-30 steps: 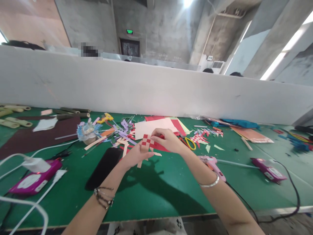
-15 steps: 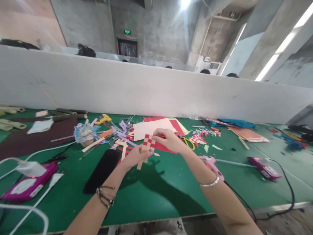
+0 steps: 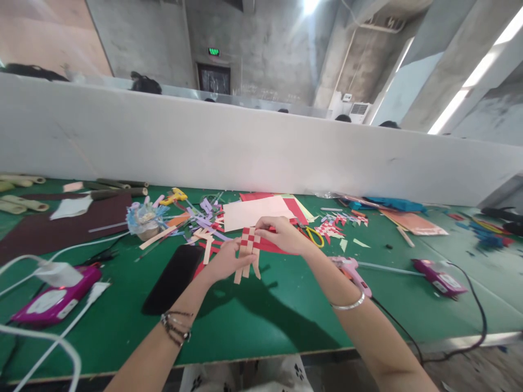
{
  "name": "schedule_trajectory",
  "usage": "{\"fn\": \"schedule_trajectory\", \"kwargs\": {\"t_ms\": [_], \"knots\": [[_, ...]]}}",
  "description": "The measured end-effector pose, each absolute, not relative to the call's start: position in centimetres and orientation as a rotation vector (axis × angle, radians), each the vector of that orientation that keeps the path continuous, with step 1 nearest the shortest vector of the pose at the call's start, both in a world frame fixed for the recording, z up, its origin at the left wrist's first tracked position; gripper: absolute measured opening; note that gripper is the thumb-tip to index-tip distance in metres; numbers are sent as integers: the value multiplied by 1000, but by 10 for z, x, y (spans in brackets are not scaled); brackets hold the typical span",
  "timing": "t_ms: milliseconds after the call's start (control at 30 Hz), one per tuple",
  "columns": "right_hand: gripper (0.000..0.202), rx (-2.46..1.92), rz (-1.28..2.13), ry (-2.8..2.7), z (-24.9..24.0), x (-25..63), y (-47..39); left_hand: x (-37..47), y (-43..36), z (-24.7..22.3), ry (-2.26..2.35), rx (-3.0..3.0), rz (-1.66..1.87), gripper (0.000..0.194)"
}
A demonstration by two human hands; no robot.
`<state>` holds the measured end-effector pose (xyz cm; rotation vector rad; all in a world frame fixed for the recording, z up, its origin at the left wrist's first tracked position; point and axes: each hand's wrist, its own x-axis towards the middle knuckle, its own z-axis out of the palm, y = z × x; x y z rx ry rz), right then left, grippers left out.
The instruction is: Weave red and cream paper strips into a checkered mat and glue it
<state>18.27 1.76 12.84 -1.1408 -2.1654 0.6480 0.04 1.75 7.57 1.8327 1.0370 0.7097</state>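
Note:
Between my hands is a small woven paper piece (image 3: 248, 238), checkered red and pale pink at the top, with loose pale strips hanging from its lower edge. My left hand (image 3: 224, 261) is closed on its left side, the thumb lying across the strips. At its upper right edge, my right hand (image 3: 280, 234) pinches the weave between thumb and fingers. Behind the hands lie a pale paper sheet (image 3: 257, 212) and red paper (image 3: 286, 246) on the green table. Yellow-handled scissors (image 3: 314, 236) rest just right of my right hand.
A black phone (image 3: 171, 280) lies left of my left forearm. Pink glue gun (image 3: 352, 272) and magenta power strip (image 3: 439, 280) sit to the right. Paper scraps (image 3: 208, 218), a yellow glue gun (image 3: 174, 196) and another power strip (image 3: 57, 296) are on the left. A white partition (image 3: 245, 147) borders the table.
The hanging strips have spread apart and hang lower, with more of them showing below my left thumb. Both hands keep hold of the woven piece, and the view has shifted slightly.

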Motion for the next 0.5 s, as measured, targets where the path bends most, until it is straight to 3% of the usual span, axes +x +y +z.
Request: {"fn": "schedule_trajectory", "kwargs": {"t_ms": [500], "knots": [[18,-1143,632,-2187,115,193,6,1,2,86,1218,2239,560,21]]}}
